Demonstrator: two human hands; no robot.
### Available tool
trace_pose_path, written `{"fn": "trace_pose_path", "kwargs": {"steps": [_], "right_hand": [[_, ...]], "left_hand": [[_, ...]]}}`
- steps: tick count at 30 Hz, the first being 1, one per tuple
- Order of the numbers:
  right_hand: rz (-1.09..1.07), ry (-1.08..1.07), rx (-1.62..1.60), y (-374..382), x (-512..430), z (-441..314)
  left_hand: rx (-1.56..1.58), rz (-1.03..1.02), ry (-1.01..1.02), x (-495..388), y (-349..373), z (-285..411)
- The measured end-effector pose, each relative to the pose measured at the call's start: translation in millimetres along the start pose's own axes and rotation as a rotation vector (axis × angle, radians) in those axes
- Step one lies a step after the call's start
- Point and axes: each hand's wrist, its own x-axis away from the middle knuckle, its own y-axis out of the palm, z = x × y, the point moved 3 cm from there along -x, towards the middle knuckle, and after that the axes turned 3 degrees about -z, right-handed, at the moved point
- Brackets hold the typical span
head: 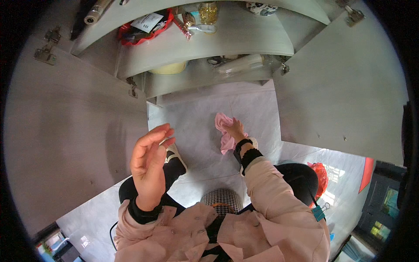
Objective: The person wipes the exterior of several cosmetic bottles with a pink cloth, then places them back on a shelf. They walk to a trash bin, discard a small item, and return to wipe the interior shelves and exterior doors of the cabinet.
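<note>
A crumpled pink cloth lies on the grey tiled floor in front of the cabinet. My right hand is on the cloth, fingers over its upper part; whether they grip it is hard to see. My left hand is raised near the left cabinet door, fingers curved with a gap to the thumb and nothing held. Above the floor, the middle shelf bears a red scalloped tray with small items, a glass jar of yellow pieces and a wrapped stick. Plastic-wrapped items and a pale yellow container sit on the bottom shelf.
Open cabinet doors flank the space, the left door and the right door. A checked stool is under me, and my shoes are on the floor. A red plastic bag lies on the right beside my knee.
</note>
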Motion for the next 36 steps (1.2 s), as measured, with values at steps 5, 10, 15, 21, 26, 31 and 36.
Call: {"fn": "trace_pose_path", "kwargs": {"steps": [5, 10, 15, 21, 26, 31, 36], "right_hand": [[-0.123, 0.008, 0.55, 32.3, -9.9, 21.5], [0.063, -0.051, -0.053, 9.5, -17.0, 12.4], [0.542, 0.025, -0.543, -75.9, -1.6, -35.6], [1.0, -0.325, -0.377, -201.6, -28.4, -96.4], [0.755, -0.301, 0.364, -191.1, -63.0, -113.9], [0.687, -0.353, 0.385, -154.9, -58.7, -116.3], [0.621, -0.087, 0.344, -189.2, -63.1, -82.8]], "left_hand": [[-0.117, -0.022, -0.063, -4.9, -12.3, -14.5], [-0.104, 0.029, -0.14, -10.1, -11.7, -20.6], [-0.061, -0.076, -0.142, -8.5, 2.4, -15.7], [-0.023, -0.073, -0.167, 1.0, 2.3, -15.8], [0.063, 0.014, -0.178, -4.6, -7.0, -12.5], [0.048, 0.001, -0.194, -10.3, -2.5, -14.8], [0.09, 0.053, -0.216, -2.0, -18.4, -13.1]]}}
